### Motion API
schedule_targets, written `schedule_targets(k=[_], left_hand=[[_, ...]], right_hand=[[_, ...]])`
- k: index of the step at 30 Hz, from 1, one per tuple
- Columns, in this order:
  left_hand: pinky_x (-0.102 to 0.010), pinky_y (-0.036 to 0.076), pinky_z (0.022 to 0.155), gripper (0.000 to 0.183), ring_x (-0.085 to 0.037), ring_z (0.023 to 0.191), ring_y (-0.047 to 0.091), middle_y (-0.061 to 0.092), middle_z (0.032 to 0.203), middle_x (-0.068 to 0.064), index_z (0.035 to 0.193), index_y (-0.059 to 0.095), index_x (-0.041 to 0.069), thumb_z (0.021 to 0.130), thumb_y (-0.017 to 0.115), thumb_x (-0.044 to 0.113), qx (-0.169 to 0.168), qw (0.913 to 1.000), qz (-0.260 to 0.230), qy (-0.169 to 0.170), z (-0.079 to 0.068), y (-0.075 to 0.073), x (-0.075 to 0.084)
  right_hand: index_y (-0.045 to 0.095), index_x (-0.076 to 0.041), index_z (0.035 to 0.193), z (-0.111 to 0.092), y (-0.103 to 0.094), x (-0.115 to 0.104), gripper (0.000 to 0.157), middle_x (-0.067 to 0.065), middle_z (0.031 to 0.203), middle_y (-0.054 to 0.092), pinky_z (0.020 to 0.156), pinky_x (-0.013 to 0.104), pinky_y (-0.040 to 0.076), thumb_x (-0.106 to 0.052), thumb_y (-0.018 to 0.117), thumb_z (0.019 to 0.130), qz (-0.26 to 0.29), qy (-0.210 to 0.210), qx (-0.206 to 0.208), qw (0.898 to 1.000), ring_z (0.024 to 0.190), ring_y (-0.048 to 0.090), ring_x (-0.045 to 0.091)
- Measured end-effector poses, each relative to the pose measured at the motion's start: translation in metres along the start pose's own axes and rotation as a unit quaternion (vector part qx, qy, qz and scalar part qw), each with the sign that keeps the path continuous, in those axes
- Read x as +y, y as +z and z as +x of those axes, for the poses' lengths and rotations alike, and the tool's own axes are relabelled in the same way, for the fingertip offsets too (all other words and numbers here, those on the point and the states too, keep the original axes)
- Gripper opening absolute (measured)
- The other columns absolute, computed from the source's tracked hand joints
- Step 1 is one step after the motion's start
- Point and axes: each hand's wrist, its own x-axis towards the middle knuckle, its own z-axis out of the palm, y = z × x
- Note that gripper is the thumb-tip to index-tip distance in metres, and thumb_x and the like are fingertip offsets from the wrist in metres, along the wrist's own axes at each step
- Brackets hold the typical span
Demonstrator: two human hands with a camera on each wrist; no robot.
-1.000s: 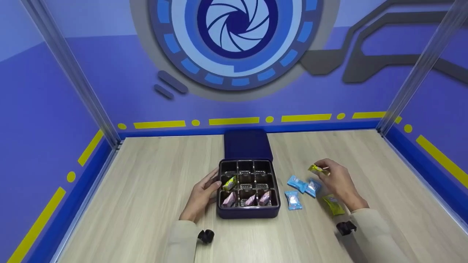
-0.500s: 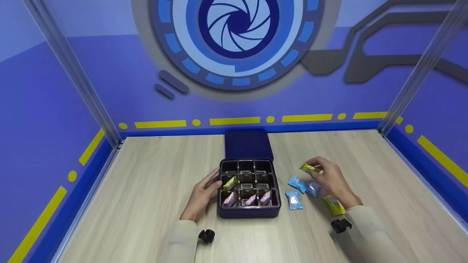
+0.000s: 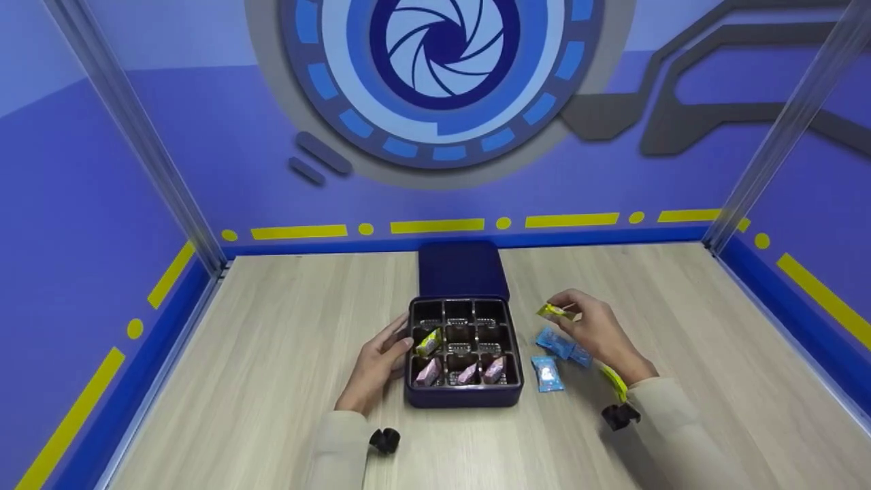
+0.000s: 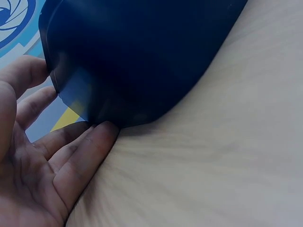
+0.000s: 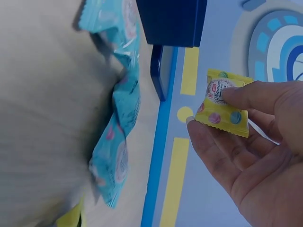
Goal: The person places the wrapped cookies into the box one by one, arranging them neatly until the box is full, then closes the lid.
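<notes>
A dark blue box with a nine-compartment tray stands on the table, its lid part folded back. My left hand holds the box's left side, thumb at the rim and fingers along the wall; in the left wrist view, the left hand's fingertips meet the box wall. My right hand pinches a yellow wrapped candy between thumb and fingers, raised right of the box. One yellow candy lies in the middle-left compartment. Three pink candies occupy the front row.
Right of the box lie three blue wrapped candies, two of them partly under the right hand in the head view. Another yellow candy shows beside the right wrist. The lid lies toward the blue back wall.
My right hand has moved left toward the box with the yellow candy pinched in it. My left hand has stayed at the box's left side.
</notes>
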Motion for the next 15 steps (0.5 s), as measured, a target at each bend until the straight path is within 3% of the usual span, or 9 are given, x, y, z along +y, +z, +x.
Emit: schedule_targets(k=[15], left_hand=[[-0.045, 0.060, 0.095, 0.061, -0.034, 0.125, 0.066, 0.046, 0.161, -0.020, 0.163, 0.045, 0.015, 0.107, 0.067, 0.019, -0.005, 0.9999, -0.013, 0.002, 0.000, 0.000, -0.001]], right_hand=[[0.072, -0.004, 0.113, 0.015, 0.016, -0.025, 0.024, 0.010, 0.109, 0.074, 0.085, 0.047, 0.062, 0.010, 0.075, 0.094, 0.028, -0.066, -0.049, 0.996, 0.101, 0.073, 0.033]])
